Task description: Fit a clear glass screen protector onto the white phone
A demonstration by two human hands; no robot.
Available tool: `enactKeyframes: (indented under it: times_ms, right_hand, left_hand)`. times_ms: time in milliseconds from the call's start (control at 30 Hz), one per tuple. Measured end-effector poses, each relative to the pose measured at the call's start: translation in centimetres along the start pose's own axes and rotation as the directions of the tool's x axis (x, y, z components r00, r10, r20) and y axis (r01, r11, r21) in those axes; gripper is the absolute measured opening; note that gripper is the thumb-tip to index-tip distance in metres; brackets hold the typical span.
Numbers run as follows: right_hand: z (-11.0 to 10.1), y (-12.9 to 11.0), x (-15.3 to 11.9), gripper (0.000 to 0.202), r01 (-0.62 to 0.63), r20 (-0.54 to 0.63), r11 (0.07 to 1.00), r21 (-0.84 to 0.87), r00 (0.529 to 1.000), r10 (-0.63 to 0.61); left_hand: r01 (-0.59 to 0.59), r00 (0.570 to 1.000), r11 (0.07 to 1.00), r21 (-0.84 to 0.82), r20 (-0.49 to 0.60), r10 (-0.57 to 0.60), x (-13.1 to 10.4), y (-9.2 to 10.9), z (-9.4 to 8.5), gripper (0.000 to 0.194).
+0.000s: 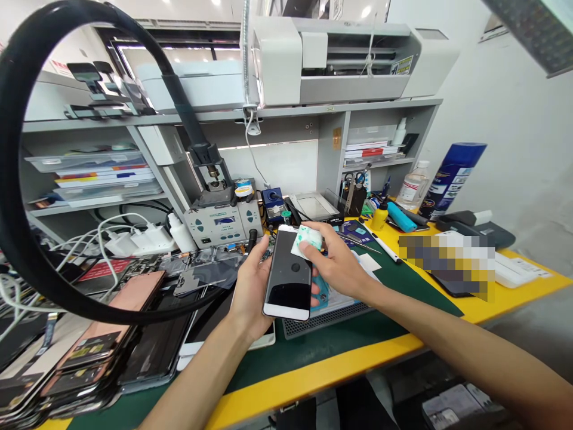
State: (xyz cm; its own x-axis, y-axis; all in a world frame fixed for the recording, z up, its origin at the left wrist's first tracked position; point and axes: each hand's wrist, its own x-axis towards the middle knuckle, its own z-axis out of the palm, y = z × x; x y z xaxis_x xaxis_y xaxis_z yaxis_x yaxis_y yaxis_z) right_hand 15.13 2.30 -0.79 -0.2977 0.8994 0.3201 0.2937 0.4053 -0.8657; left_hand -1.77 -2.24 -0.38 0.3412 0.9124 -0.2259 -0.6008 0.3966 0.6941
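A smartphone with a dark glossy face and white end strips lies tilted in my left hand. The thumb runs along its left edge, and fingertips show past its right edge. My right hand pinches a folded white cloth with green marks. It presses the cloth on the phone's upper right part. Under the phone are a dark perforated pad and a light blue item, partly covered by the hands. What the blue item is, I cannot tell.
Stacked phones and phone parts crowd the left side of the green mat. A thick black hose arches over the left, by a grey soldering station. Bottles and a blue spray can stand at the right rear.
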Motion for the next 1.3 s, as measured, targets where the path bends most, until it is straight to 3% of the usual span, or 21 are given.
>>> enactKeyframes:
  times_ms: [200, 633, 1300]
  right_hand:
    - [-0.1, -0.3, 0.4, 0.042, -0.076, 0.031, 0.984, 0.163, 0.997, 0.072]
    - [-0.6, 0.5, 0.9, 0.026, -0.009, -0.021, 0.986, 0.167, 1.000, 0.013]
    - [-0.6, 0.7, 1.1, 0.029, 0.015, -0.025, 0.977, 0.215, 1.000, -0.010]
  left_hand:
    - [0.017, 0.999, 1.000, -0.021, 0.052, -0.016, 0.0, 0.0, 0.1, 0.056]
    - [0.054, 0.996, 0.998, -0.007, 0.064, -0.054, 0.1, -0.1, -0.2, 0.056]
    - [0.065, 0.996, 0.997, 0.046, 0.053, -0.067, -0.1, -0.2, 0.2, 0.056]
